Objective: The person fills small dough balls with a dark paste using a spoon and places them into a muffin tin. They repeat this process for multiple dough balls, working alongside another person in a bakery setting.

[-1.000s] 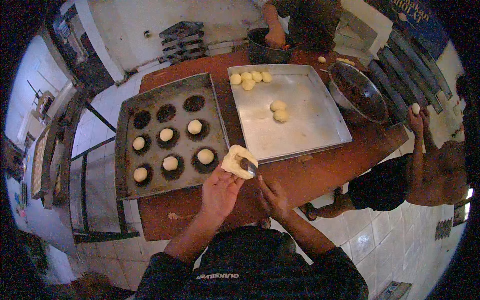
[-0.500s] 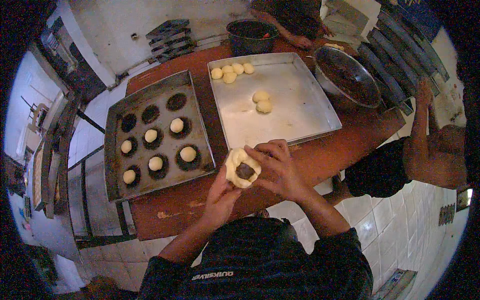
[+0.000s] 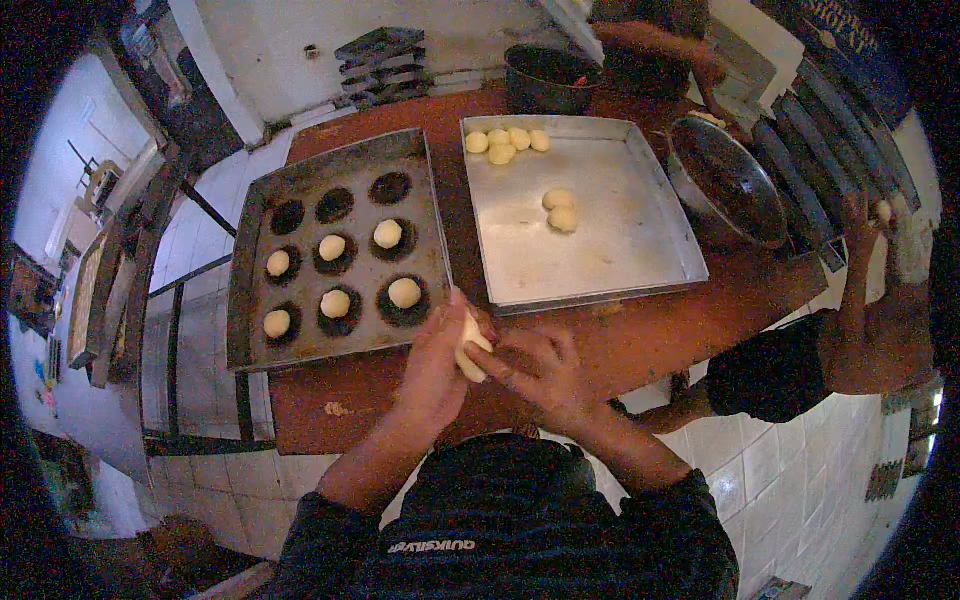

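Both my hands are closed around a piece of pale dough (image 3: 472, 352), folded over and held upright at the table's front edge. My left hand (image 3: 432, 362) wraps its left side, and the fingers of my right hand (image 3: 540, 368) press its right side. The dark filling is hidden now. To the left lies a dark baking tray (image 3: 310, 285) with round wells; several dough balls (image 3: 404, 292) sit in its middle and front rows. Beyond my hands, a silver tray (image 3: 630, 225) holds a back-left cluster of dough balls (image 3: 501, 154) and two touching dough balls (image 3: 561, 218) near the middle.
A dark pot (image 3: 550, 92) and a large metal bowl (image 3: 745, 205) stand beyond and right of the silver tray on the reddish table (image 3: 640, 335). One co-worker's hand (image 3: 710, 68) is at the back. Another person's arm (image 3: 855, 255) shows at right, near stacked dark tins (image 3: 840, 150).
The dough was open like a cup with dark filling showing; now it is folded and turned on edge between my hands. The whole view has shifted. The person at back has raised an arm.
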